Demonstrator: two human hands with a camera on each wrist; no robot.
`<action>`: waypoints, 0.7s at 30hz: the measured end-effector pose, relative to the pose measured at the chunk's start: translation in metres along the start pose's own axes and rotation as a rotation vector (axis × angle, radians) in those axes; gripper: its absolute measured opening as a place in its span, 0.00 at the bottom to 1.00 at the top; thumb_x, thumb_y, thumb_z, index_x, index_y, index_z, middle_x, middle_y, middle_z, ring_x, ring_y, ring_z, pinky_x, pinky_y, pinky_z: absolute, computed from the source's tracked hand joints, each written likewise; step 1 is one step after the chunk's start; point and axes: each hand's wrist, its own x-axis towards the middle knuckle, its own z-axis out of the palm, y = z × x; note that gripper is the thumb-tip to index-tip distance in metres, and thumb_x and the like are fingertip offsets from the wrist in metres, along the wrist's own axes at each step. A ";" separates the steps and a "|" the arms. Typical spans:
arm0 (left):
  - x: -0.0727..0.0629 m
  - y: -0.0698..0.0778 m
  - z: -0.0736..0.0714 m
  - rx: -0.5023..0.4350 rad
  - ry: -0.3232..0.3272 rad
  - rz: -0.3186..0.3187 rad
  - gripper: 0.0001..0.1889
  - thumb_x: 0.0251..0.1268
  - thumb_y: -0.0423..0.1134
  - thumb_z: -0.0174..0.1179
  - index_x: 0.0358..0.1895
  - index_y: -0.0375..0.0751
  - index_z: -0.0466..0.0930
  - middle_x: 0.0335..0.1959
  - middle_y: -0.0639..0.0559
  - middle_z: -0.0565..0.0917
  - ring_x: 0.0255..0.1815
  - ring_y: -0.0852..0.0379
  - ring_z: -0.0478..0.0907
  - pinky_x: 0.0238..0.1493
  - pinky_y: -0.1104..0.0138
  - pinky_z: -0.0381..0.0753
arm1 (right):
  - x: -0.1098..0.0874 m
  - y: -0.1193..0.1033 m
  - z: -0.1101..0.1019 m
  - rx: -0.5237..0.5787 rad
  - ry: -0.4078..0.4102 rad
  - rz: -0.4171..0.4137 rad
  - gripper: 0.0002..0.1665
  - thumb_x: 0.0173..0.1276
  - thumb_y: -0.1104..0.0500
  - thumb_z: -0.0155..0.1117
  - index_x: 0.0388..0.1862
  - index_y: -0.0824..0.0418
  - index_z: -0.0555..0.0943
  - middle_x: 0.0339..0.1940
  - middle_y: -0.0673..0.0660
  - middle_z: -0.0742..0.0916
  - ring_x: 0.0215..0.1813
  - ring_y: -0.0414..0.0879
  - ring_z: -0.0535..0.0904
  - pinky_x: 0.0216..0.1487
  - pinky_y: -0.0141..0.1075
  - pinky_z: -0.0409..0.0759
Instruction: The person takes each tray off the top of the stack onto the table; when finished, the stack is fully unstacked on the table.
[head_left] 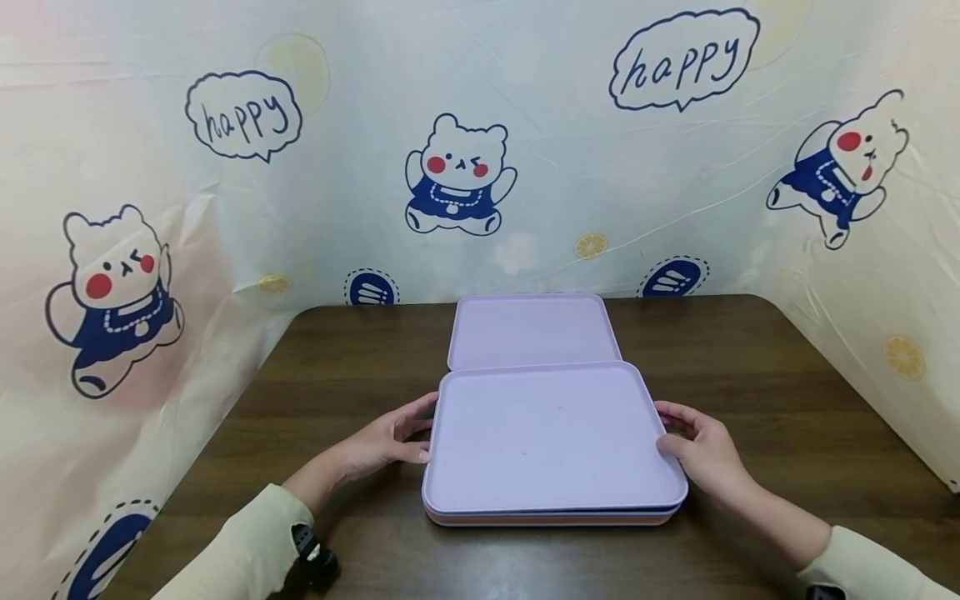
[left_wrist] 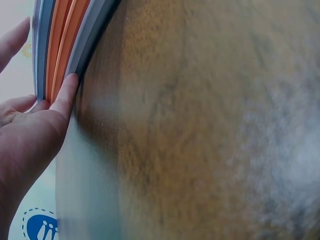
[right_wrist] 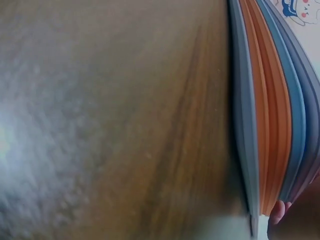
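A stack of rectangular trays (head_left: 551, 442) lies on the table with a lilac one on top. In the right wrist view its edges show a blue tray (right_wrist: 291, 125), orange trays (right_wrist: 272, 125) and a grey-looking one at the bottom. My left hand (head_left: 386, 437) is at the stack's left side, and in the left wrist view a fingertip (left_wrist: 71, 82) touches the lowest edges. My right hand (head_left: 708, 454) lies against the right side, thumb at the top rim. One right fingertip (right_wrist: 278, 210) shows beside the blue and orange edges; the other fingers are largely hidden there.
Another lilac tray (head_left: 534, 329) lies flat behind the stack, its near edge meeting the stack's far edge in the head view. The dark wooden table (head_left: 360, 367) has rounded far corners. A printed curtain (head_left: 555, 167) with bears hangs behind and beside it.
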 end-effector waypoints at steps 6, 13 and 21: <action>-0.001 0.000 0.000 -0.005 0.011 -0.013 0.47 0.61 0.35 0.66 0.78 0.51 0.45 0.78 0.46 0.49 0.74 0.40 0.52 0.67 0.53 0.65 | 0.002 -0.003 -0.006 0.008 -0.030 -0.012 0.27 0.62 0.74 0.59 0.61 0.77 0.71 0.53 0.72 0.81 0.51 0.52 0.79 0.40 0.26 0.79; -0.001 -0.001 0.001 -0.009 -0.002 0.017 0.46 0.61 0.33 0.65 0.78 0.50 0.46 0.78 0.46 0.49 0.75 0.39 0.51 0.67 0.53 0.65 | 0.003 -0.007 -0.013 0.001 -0.029 0.013 0.27 0.64 0.71 0.60 0.62 0.76 0.72 0.52 0.71 0.82 0.46 0.43 0.81 0.41 0.27 0.80; 0.000 -0.003 0.000 -0.025 -0.018 0.029 0.47 0.61 0.33 0.66 0.78 0.48 0.44 0.77 0.43 0.50 0.75 0.39 0.51 0.66 0.53 0.65 | 0.002 -0.002 -0.019 -0.096 -0.037 0.034 0.25 0.64 0.67 0.62 0.60 0.77 0.74 0.49 0.70 0.83 0.45 0.48 0.81 0.38 0.28 0.80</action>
